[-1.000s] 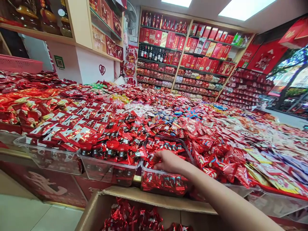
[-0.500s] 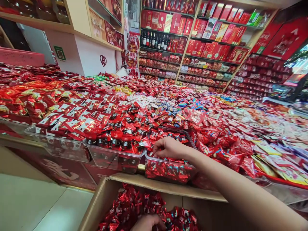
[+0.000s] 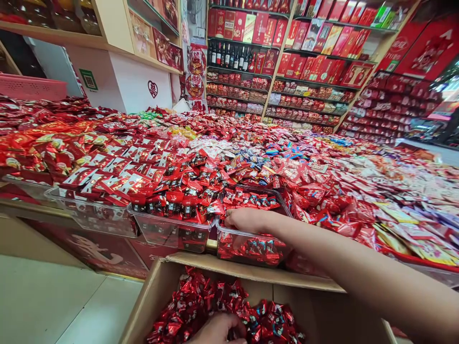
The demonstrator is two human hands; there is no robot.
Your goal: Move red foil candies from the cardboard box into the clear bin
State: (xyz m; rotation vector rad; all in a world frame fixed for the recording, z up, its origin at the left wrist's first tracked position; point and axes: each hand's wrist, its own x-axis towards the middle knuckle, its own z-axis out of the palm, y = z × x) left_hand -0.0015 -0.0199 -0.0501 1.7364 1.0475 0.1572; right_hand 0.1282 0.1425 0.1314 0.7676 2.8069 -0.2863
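My right hand [image 3: 247, 220] reaches over the rim of a clear plastic bin [image 3: 247, 232]. Its fingers point down inside the front wall, among red wrapped candies [image 3: 251, 197]; they show faintly through the plastic and look stretched out, though the tips are partly hidden. Lower down, my left hand [image 3: 218, 329] is inside a cardboard box [image 3: 251, 274], resting on a heap of shiny red wrapped candies [image 3: 201, 296]. Its fingers are loosely bent with a gap between them, and the bottom edge of the picture cuts the hand off.
Left of the bin stands another clear bin [image 3: 172, 224] heaped with dark-and-red packets. Many colourful sweets [image 3: 215, 148] cover the wide display behind. Shelves of red boxes and bottles [image 3: 229, 57] line the back wall. Tiled floor [image 3: 46, 296] lies at lower left.
My right hand has gone lower into the bin, its bent fingers now pointing down inside the front wall. My left hand stays on the candies in the box. The camera view has shifted slightly.
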